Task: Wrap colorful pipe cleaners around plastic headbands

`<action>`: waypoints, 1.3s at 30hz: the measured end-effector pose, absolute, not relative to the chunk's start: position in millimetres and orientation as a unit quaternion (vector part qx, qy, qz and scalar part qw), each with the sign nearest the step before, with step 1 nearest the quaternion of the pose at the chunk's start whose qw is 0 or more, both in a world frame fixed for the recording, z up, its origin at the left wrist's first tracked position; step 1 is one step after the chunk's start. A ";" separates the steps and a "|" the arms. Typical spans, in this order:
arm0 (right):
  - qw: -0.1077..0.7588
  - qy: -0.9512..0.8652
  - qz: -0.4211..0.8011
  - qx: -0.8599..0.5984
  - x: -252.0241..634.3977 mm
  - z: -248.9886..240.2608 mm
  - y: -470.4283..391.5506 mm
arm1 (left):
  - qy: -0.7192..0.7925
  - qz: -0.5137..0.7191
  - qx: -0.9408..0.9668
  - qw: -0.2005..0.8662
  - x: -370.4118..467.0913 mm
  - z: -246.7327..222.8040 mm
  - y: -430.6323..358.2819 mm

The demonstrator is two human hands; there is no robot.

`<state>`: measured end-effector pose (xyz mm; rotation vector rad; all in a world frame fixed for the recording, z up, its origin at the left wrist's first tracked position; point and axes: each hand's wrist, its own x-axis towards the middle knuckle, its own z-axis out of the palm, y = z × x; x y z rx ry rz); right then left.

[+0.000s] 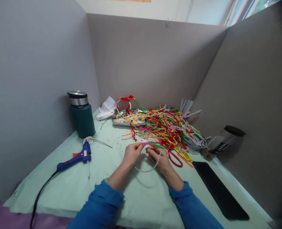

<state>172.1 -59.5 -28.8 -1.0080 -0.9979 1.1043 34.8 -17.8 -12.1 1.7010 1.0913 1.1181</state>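
Observation:
My left hand (132, 154) pinches a thin white hoop (147, 171) at its top left, where a pink fuzzy pipe cleaner is wound on it. My right hand (161, 161) has its fingers closed at the hoop's right side, beside a green wrapped stretch (158, 146). The bare white part curves down between both wrists, above the table. Just past my hands lies a tangled pile of coloured pipe cleaners (167, 124). A red loop (175, 160) of pipe cleaner lies right of my right hand. What exactly lies between my fingertips is partly hidden.
A blue glue gun (75, 159) with a black cord lies left, before a green bottle (82, 119). Behind are a metal tray (121, 124) of small pieces, wrapped rings (119, 106) and white tissue (108, 106). A black flat object (220, 190) and a clear jar (228, 140) are right.

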 end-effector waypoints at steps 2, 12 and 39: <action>0.625 -0.427 0.476 -0.448 171.5 -29.5 -57.5 | 0.446 0.439 0.656 0.422 34.5 -14.5 -14.5; 0.649 -0.426 0.455 -0.436 170.9 -27.7 -57.5 | 0.491 0.402 0.582 0.508 33.9 -16.6 -11.0; 0.613 -0.478 0.433 -0.457 181.7 -16.3 -61.0 | 0.347 0.266 0.741 0.510 32.7 -12.1 -23.3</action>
